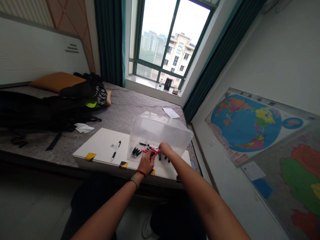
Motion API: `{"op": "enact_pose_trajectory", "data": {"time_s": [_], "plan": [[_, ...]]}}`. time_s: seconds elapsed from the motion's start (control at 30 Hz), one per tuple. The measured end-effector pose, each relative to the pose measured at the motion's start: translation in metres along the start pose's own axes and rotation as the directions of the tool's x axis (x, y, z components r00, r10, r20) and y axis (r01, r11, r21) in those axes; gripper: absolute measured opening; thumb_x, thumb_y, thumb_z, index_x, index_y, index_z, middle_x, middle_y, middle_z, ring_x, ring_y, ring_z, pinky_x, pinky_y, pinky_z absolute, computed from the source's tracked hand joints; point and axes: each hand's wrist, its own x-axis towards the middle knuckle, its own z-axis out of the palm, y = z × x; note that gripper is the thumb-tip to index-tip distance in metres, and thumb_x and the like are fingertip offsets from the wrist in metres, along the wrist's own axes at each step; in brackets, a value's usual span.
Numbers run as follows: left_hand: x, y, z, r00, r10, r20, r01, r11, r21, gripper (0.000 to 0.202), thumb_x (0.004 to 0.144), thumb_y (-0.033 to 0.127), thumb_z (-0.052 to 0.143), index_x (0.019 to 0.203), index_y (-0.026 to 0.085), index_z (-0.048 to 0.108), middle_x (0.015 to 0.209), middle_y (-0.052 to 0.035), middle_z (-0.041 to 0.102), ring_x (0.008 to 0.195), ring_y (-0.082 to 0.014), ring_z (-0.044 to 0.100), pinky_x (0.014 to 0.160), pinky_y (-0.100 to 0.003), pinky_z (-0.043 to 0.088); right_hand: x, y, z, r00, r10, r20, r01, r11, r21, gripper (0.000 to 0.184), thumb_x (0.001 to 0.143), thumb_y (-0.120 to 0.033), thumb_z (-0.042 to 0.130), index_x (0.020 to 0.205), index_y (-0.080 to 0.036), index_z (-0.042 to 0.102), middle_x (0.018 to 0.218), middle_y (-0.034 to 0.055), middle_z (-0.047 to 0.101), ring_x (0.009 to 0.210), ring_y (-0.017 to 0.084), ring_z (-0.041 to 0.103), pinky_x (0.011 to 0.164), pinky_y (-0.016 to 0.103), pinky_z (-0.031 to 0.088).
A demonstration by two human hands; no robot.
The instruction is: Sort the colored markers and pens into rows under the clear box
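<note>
Inside the open side of a clear plastic box (160, 128), my left hand (147, 162) and my right hand (165, 149) meet. Between them is a slim pinkish-red pen (154, 150), pinched at its left part by my left fingers and at its right end by my right. A second bit of red shows beside my left fingertips, too small to make out. Several black and clear pens (136, 152) lie in the box left of my hands. More dark pens partly show beneath my right wrist. One black-and-white pen (116, 151) lies apart, on a white flat carton (97, 143).
Yellow-and-black tape (90, 156) marks the carton's front edge. The carton rests on a grey bed surface (120, 110), with a black bag (50, 110), a crumpled tissue (84, 128) and a white paper (171, 112). A wall with maps (246, 116) rises at right.
</note>
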Motion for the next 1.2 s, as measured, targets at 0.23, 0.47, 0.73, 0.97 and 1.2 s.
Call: {"op": "enact_pose_trajectory", "data": {"time_s": [0.23,0.47,0.73,0.97,1.2], "plan": [[0.0,0.002,0.0,1.0,0.003,0.002,-0.003,0.999,0.034,0.017,0.09,0.026,0.049,0.105,0.02,0.054,0.092,-0.0072,0.068,0.08,-0.0212,0.065,0.072,-0.033,0.05,0.001,-0.005,0.0,0.998,0.053,0.038,-0.052,0.998,-0.018,0.023,0.071,-0.021,0.074,0.092,-0.011,0.074,0.094,0.0191,0.073,0.088,0.027,0.07,0.07,0.026,0.051],[0.0,0.003,-0.001,1.0,-0.008,-0.006,0.008,0.999,0.038,0.017,0.09,0.025,0.049,0.105,0.021,0.055,0.089,-0.0067,0.068,0.079,-0.0216,0.065,0.072,-0.034,0.05,0.0,-0.006,-0.001,0.996,0.087,0.034,-0.087,0.996,-0.001,0.02,0.07,-0.021,0.073,0.086,-0.009,0.073,0.088,0.02,0.073,0.083,0.025,0.07,0.066,0.024,0.049],[0.001,0.003,-0.001,0.999,-0.037,-0.005,0.037,0.999,-0.007,0.018,0.089,0.029,0.051,0.105,0.021,0.057,0.089,-0.0064,0.068,0.077,-0.0203,0.066,0.071,-0.033,0.052,-0.028,-0.001,-0.001,0.99,0.092,-0.106,-0.019,0.835,0.55,0.013,0.076,-0.023,0.06,0.074,-0.013,0.069,0.068,0.0035,0.067,0.061,0.01,0.059,0.052,0.018,0.037],[0.003,0.005,-0.004,0.998,-0.047,0.034,0.048,0.998,-0.035,0.019,0.089,0.033,0.054,0.102,0.021,0.06,0.088,-0.0047,0.07,0.073,-0.0175,0.066,0.069,-0.03,0.052,-0.058,0.002,0.025,0.991,0.104,-0.083,0.058,0.223,0.973,0.037,0.068,-0.037,0.069,0.095,-0.012,0.067,0.071,0.0023,0.065,0.051,0.008,0.049,0.043,0.018,0.036],[0.005,0.002,-0.003,0.996,-0.059,0.062,0.061,0.998,-0.023,0.024,0.087,0.035,0.056,0.105,0.02,0.063,0.084,-0.005,0.07,0.07,-0.0173,0.067,0.067,-0.03,0.053,-0.061,0.0,0.026,0.98,0.085,-0.18,0.157,0.223,0.962,0.038,0.071,-0.04,0.067,0.099,-0.015,0.069,0.084,0.0042,0.068,0.065,0.011,0.057,0.052,0.019,0.046]]}}
